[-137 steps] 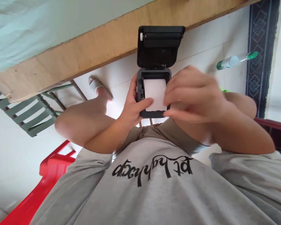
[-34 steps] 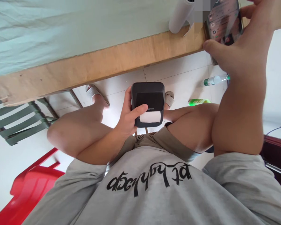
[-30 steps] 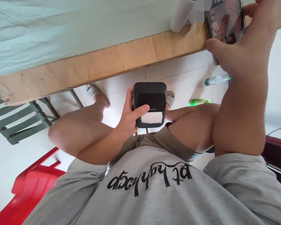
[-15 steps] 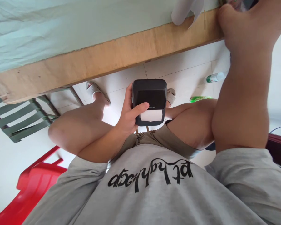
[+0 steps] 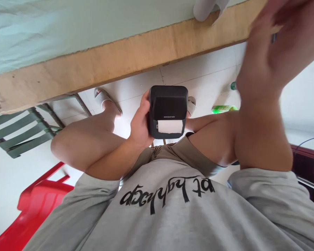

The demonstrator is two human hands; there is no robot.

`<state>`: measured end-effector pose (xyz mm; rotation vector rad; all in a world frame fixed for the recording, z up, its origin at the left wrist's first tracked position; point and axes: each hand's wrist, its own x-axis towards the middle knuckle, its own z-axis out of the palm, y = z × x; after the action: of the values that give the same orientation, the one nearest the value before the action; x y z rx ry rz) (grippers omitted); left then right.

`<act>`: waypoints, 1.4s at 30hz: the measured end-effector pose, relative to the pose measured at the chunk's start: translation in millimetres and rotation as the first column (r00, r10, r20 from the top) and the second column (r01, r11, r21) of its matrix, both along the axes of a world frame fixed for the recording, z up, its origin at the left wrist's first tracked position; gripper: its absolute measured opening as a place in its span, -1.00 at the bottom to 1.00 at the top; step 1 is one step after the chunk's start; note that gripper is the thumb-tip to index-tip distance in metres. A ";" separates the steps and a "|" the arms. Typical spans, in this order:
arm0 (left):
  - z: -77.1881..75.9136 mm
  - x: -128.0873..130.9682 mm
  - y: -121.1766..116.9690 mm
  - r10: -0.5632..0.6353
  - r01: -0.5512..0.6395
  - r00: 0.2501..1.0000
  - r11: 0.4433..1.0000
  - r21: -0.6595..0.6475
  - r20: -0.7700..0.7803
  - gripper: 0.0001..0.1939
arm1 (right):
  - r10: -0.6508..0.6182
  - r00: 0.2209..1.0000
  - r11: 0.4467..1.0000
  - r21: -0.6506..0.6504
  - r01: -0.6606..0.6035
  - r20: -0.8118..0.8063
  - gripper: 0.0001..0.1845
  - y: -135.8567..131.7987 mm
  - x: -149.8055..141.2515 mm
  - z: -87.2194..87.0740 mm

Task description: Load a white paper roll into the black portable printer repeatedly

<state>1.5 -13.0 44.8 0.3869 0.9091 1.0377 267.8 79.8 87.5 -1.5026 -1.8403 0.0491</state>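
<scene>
My left hand (image 5: 140, 123) grips a black label printer (image 5: 168, 101) by its left side, above my lap between my knees. A piece of white paper (image 5: 170, 126) shows in the slot on the printer's near part. Pale lettering runs just above the paper. My right hand (image 5: 263, 62) is raised at the upper right, beside the table edge. It is smeared by motion and its fingers run out of the picture, so I cannot make out whether it holds anything.
A table with a wooden edge (image 5: 107, 68) and pale green cloth (image 5: 75, 31) spans the top. On it lies a white roll (image 5: 202, 9). A red plastic chair (image 5: 43, 198) and a green-slatted seat (image 5: 23, 134) stand left. A green packet (image 5: 223, 109) and bottle (image 5: 233, 85) lie on the floor.
My right hand has come back from over the table, down toward me. The left thumb has moved off the printer's front to its side, uncovering the lettering and more paper.
</scene>
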 end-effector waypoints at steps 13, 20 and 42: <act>-10.7 7.3 8.1 -0.004 0.004 1.000 0.999 0.041 0.004 -0.62 | 0.545 0.838 0.744 -0.449 -0.494 -0.020 -0.39 -61.2 -50.7 -0.2; -12.5 11.6 7.3 -0.028 0.028 0.999 0.999 0.024 -0.021 -0.58 | 0.571 0.821 0.746 -0.403 -0.530 -0.023 -0.35 -66.3 -48.8 4.7; -19.9 15.9 -0.5 -0.093 0.092 0.996 0.995 -0.044 -0.010 -0.28 | 0.303 0.835 0.842 -0.540 -0.010 0.458 -0.59 -74.5 -66.8 4.7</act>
<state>17.4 -13.5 24.9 0.3951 0.9146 0.9298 201.1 5.3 92.1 -1.8483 -2.5579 0.2576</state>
